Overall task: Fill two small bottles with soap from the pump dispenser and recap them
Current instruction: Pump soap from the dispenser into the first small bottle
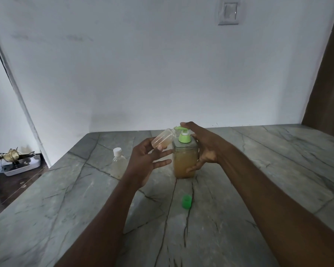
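Here the left hand (147, 162) pinches 1 small uncapped bottle (162, 140) near its base, its other fingers spread. The bottle is tilted, its mouth at the green nozzle, with a little amber soap inside. The right hand (204, 149) clasps the pump dispenser (184, 162), a finger on the pump head and the thumb low on the body; it is about two-thirds full of amber soap. A 2nd, white-capped bottle (118, 162) stands on the desk (258, 170) just left of it. A green cap (186, 202) lies nearer the camera.

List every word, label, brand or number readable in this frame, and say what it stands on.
None can be read. The pump dispenser, the small bottle in the left hand, the white-capped bottle, the loose green cap and the wall switch plate show no print.
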